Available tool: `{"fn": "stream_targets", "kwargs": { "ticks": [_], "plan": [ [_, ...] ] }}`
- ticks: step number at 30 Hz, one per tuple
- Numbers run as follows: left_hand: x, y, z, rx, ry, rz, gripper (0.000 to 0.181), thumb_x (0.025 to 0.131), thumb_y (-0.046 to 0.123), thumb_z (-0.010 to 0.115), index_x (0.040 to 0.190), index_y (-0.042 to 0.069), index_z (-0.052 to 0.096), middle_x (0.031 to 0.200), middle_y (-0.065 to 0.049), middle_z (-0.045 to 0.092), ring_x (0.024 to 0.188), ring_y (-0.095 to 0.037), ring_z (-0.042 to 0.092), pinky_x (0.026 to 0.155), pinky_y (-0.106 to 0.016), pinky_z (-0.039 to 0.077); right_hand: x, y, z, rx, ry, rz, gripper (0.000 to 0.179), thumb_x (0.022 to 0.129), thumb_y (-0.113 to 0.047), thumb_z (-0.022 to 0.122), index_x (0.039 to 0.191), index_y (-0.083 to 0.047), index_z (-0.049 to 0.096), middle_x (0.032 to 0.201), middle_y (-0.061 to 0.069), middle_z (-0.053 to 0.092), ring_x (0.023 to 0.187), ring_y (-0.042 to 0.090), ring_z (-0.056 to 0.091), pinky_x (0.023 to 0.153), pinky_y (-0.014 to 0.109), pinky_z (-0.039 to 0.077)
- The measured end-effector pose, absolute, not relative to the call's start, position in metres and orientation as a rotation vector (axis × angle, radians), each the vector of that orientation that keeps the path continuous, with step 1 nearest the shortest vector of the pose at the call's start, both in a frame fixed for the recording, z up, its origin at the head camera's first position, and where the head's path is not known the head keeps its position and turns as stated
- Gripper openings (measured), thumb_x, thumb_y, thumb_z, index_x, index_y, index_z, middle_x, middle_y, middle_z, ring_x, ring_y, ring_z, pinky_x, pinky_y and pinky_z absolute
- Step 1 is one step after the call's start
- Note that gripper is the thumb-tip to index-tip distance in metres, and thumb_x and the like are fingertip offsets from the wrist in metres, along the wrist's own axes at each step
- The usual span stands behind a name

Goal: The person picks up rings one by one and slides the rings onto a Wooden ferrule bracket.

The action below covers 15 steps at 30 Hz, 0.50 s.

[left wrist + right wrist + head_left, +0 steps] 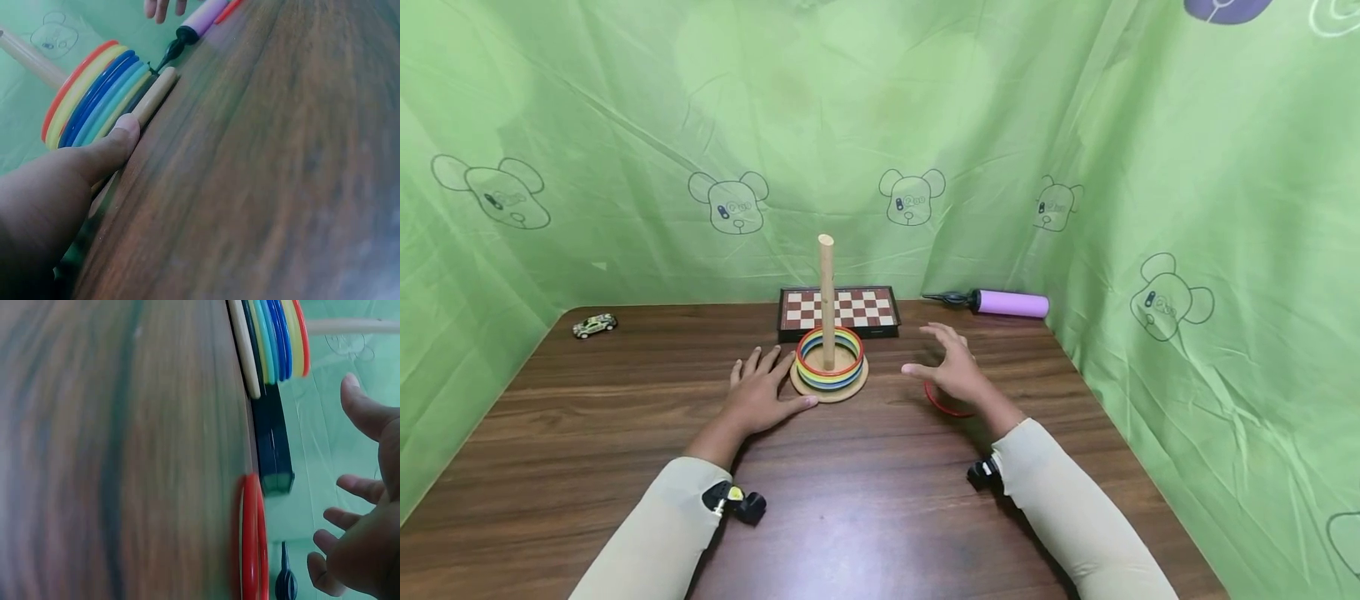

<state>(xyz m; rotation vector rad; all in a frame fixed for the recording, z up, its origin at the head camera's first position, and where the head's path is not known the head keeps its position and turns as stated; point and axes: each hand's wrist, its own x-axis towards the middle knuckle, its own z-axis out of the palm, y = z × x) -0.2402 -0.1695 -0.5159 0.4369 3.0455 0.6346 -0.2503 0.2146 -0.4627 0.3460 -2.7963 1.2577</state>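
A ring-toss stand has an upright wooden peg (pixel 827 292) on a round wooden base (pixel 831 397). Stacked around the peg are several coloured rings (pixel 94 94), red on top, then yellow, blue and lighter ones. My left hand (pixel 758 402) lies at the base's left side with fingers spread, its thumb (pixel 109 150) touching the base edge. To the right, my right hand (pixel 958 373) hovers with fingers apart and holds nothing. Below it a red ring (pixel 250 544) lies on the table, partly hidden by the hand in the head view.
Behind the stand lies a checkered board (pixel 868 308) with a dark frame. A purple hand pump (pixel 1011 303) is at the back right, a toy car (pixel 595 325) at the back left. Green cloth (pixel 820 125) hangs behind and beside the wooden table (pixel 842 517).
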Motion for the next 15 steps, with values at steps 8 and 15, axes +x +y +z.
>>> {"fn": "stream_targets", "kwargs": {
  "ticks": [8, 15],
  "plan": [
    [-0.239, -0.171, -0.521, 0.420, 3.046, 0.634, 0.112, 0.089, 0.087, 0.065, 0.173, 0.020, 0.035, 0.180, -0.020, 0.028, 0.168, -0.054, 0.012, 0.131, -0.079, 0.007, -0.247, 0.244, -0.467, 0.476, -2.884, 1.219, 0.088, 0.090, -0.034, 0.093, 0.162, -0.006, 0.050, 0.174, 0.022, 0.037, 0.160, 0.052, 0.027, 0.128, 0.075, 0.026],
    [-0.239, -0.172, -0.521, 0.414, 3.043, 0.654, 0.112, 0.088, 0.088, 0.064, 0.174, 0.022, 0.033, 0.181, -0.020, 0.026, 0.168, -0.053, 0.010, 0.131, -0.078, 0.004, -0.249, 0.266, -0.472, 0.595, -2.888, 1.281, 0.081, 0.090, -0.020, 0.092, 0.157, 0.003, 0.052, 0.169, 0.028, 0.043, 0.160, 0.051, 0.035, 0.131, 0.070, 0.025]
  ]
}}
